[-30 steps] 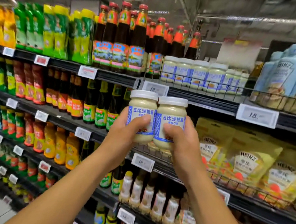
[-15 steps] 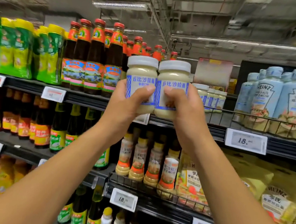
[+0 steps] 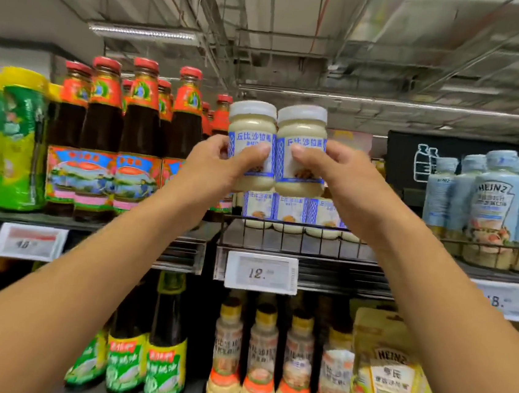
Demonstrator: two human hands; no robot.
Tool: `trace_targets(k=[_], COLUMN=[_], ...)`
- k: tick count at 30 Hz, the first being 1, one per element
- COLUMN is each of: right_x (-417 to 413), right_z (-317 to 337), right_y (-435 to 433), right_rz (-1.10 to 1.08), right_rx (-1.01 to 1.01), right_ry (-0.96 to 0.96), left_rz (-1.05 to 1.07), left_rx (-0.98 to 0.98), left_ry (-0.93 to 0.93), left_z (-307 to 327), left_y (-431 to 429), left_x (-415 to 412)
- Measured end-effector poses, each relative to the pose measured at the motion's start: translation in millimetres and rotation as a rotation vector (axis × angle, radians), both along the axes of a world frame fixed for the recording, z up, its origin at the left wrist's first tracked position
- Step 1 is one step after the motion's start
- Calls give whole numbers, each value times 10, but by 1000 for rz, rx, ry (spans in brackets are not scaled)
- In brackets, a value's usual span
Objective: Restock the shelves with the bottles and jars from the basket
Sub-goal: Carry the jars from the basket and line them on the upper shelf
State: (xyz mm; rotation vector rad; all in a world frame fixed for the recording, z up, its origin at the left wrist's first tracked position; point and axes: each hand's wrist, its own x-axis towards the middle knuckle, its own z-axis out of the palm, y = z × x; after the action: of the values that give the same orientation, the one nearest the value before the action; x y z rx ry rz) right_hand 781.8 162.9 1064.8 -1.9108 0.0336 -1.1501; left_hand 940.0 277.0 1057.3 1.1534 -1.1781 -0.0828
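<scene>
Carry both level over the wire rail (image 3: 283, 235), then lower upright into the gap before the matching shelved jars (image 3: 290, 209). Held touching, just above that row: left jar (image 3: 253, 125) gripped in left hand (image 3: 212, 172), right jar (image 3: 302, 127) in right hand (image 3: 340, 176).
</scene>
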Motion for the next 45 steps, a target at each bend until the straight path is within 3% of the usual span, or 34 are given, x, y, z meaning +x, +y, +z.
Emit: trace_targets(k=[6, 14, 26, 31, 36, 40, 45], right_x=[43, 105, 149, 180, 159, 155, 109], right_z=[-20, -8, 87, 83, 81, 64, 70], right_y=[-228, -405, -445, -479, -482, -450, -409], right_rz=[-207, -203, -404, -480, -490, -515, -560], right_rx=[-131, -86, -146, -151, -159, -170, -220], right_ry=[332, 612, 745, 723, 738, 728, 778], left_rz=[-30, -77, -71, 86, 108, 68, -48], left_rx=[167, 332, 298, 355, 374, 368, 365], left_ry=[-108, -205, -232, -339, -366, -335, -167], left_z=[-128, -275, -303, -267, -241, -261, -276], left_y=[-230, -326, -440, -495, -534, -550, -491], left_x=[337, 502, 552, 553, 558, 567, 561])
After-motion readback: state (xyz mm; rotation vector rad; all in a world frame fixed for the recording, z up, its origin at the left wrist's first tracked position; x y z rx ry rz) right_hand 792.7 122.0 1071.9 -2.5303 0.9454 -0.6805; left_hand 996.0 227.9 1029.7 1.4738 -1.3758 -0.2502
